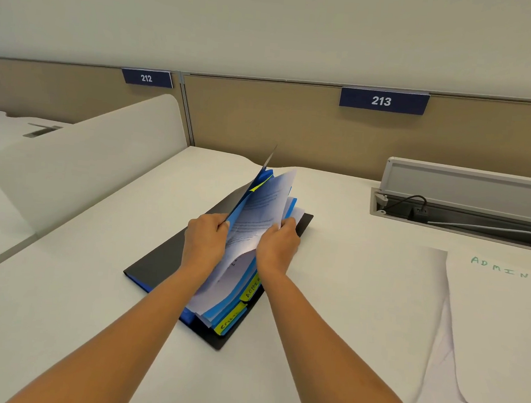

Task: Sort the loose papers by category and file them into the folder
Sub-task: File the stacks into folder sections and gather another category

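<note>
- Progress: mid-filing, I judge. The folder (158,256) lies open at centre frame on the tabletop (329,301), and a bundle of white papers (256,219) is going into one section.
- Left hand (205,239): grip clamped on the folder's lifted dark cover edge plus a blue divider, holding the section open.
- Right hand (278,245): grip clamped on the right edge of the white papers, which stand tilted between the dividers.
- Folder contents: several blue dividers (227,303) with yellow tabs (231,321) at the near edge. One tab reads roughly "ADMI"; the other is too blurred to read. White sheets already sit between the dividers; count unclear.
- Left to do: a loose sheet marked ADMIN (501,331) lies at right of frame, well apart from the folder, with what looks like another sheet (430,309) under it. Likely these are unfiled or are category markers; cannot tell which.
- After that, seat the held bundle and close the cover.
- Other: open cable tray (447,215) at upper right, holding a plug and cables.
</note>
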Motion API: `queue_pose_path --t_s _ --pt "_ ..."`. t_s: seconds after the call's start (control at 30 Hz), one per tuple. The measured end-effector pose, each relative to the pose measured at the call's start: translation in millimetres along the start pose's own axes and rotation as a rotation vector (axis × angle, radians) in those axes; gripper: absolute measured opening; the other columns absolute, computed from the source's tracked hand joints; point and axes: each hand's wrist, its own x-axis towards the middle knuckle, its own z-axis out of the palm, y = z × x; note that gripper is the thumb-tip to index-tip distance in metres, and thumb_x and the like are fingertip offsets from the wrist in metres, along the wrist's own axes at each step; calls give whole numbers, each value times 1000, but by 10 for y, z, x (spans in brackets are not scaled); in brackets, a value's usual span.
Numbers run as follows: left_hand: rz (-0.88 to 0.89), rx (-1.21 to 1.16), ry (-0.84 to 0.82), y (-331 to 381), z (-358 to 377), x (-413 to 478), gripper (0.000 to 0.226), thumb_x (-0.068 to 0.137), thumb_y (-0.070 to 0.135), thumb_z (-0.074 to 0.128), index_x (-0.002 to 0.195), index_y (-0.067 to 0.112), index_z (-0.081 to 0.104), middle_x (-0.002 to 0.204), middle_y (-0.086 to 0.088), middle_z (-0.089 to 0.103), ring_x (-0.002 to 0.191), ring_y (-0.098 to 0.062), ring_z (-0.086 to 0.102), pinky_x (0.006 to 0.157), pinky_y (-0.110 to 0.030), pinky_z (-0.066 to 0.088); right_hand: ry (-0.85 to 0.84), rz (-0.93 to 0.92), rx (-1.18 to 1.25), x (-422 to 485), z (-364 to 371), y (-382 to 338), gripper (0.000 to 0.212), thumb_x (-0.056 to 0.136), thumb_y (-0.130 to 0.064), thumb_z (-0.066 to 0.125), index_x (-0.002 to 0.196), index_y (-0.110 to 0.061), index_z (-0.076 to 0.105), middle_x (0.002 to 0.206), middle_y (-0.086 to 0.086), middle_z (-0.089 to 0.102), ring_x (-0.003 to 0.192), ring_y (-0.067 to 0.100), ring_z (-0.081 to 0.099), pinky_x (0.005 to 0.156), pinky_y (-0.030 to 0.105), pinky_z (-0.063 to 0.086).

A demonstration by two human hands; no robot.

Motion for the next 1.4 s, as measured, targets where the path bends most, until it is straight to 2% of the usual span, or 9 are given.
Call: queue_pose_path --t_s 0.17,0.3,0.4,0.63,0.73,0.83,1.07,1.23,1.4 --pt "-2 19 -18 26 4 -31 33 95 7 43 62 12 42 53 -5 44 50 -15 36 50 -17 32 -129 3 -99 -83 123 94 8 100 -10 33 97 -9 40 93 10 50 83 21 51 62 28 38" --pt "19 51 -9 32 29 -88 34 96 6 43 66 5 59 58 -6 54 49 -10 40 43 -12 31 -253 78 -77 -25 161 102 22 99 -7 35 119 0 43 118 18 53 106 28 55 80 33 46" --pt "18 106 -9 30 64 -102 37 97 9 40 61 14 49 56 1 48 45 -8 37 42 -14 31 -307 120 -56 -22 148 128 30 99 -11 40 126 0 39 126 18 51 113 29 53 78 29 42" --pt "28 153 1 -17 204 -131 29 99 16 38 101 8 66 85 -12 69 60 -19 56 49 -21 40 -118 -6 -140 -174 91 241 34 98 -15 40 130 -6 42 126 11 52 115 24 50 86 26 39" --pt "22 170 16 -18 262 -161 31 99 16 37 111 7 65 89 -14 69 70 -24 60 59 -27 44 -133 -8 -160 -158 89 319 28 97 -6 41 121 -1 53 118 12 57 109 22 53 72 13 33" --pt "14 175 20 -15 288 -191 33 99 16 37 119 7 61 98 -15 69 81 -27 63 70 -30 47 -160 60 -101 -121 105 334 25 94 -3 49 116 2 57 108 17 63 102 27 59 73 20 39" --pt "28 212 24 -5 224 -139 31 99 15 36 100 5 65 94 -13 69 67 -22 56 54 -25 41 -23 193 116 30 108 263 25 87 0 53 111 -1 62 104 15 65 97 29 62 78 30 51" --pt "22 207 27 6 203 -117 32 99 13 35 89 1 64 87 -14 68 60 -19 49 44 -18 32 109 117 184 -39 91 281 11 81 -1 53 87 -9 58 65 2 55 75 32 65 70 46 57" --pt "17 199 23 23 206 -120 32 98 12 36 82 1 61 76 -9 65 58 -20 49 45 -21 32 86 31 108 -150 133 349 19 87 1 48 102 -3 59 76 7 56 72 18 53 72 29 49"
